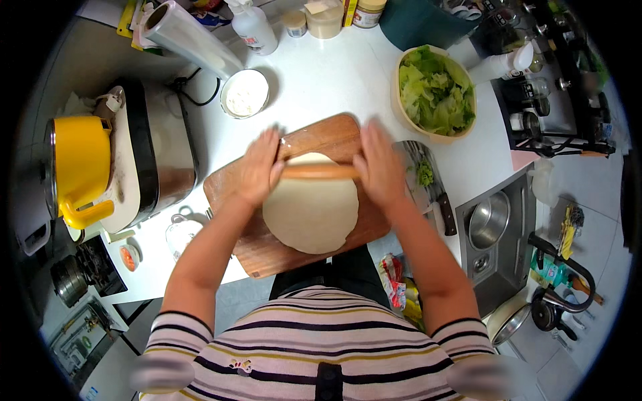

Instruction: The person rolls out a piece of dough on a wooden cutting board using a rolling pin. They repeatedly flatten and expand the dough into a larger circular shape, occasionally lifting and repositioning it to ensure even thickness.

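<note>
A round sheet of dough (311, 215) lies flat on a wooden cutting board (261, 260), which sits at an angle at the counter's near edge. Across the far part of the dough rests a wooden rolling pin (321, 172). My left hand (260, 168) is on the pin's left end and my right hand (380, 168) on its right end. Both hands are blurred, with the fingers stretched forward, so whether they grip the pin or press on it with the palms does not show.
A bowl of white powder (245, 93) stands beyond the board. At right are a tub of lettuce (436, 95), a small board with chopped greens (425, 173), a knife (446, 214) and a sink (480, 295). A large appliance (168, 145) stands left.
</note>
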`<state>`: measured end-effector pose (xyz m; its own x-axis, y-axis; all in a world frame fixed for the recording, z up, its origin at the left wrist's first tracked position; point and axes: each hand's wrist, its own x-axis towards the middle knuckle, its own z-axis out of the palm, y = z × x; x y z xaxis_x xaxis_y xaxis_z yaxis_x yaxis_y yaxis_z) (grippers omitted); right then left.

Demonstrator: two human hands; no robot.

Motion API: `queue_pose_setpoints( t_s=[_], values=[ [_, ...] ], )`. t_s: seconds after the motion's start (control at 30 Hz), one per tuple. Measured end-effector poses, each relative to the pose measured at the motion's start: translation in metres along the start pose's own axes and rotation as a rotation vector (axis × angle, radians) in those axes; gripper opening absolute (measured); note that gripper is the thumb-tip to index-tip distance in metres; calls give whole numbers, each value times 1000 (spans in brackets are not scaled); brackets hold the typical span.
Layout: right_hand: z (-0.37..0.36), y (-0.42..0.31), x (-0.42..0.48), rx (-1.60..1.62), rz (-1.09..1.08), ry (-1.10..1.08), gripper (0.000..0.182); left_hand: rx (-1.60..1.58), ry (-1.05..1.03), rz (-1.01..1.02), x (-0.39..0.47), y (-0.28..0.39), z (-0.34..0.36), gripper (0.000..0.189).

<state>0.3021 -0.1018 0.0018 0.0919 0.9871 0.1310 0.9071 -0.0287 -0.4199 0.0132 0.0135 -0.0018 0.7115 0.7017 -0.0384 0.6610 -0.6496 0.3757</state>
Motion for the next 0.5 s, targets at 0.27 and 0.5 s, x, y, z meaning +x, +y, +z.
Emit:
queue_pose_setpoints(
  t_s=[0.27,0.5],
  values=[
    [6,4,21,-61,-56,10,69,-58,-31,-78,12,-7,-8,71],
    [-8,-19,-15,-7,-101,-166,70,0,-144,-52,-60,4,14,74]
  ],
)
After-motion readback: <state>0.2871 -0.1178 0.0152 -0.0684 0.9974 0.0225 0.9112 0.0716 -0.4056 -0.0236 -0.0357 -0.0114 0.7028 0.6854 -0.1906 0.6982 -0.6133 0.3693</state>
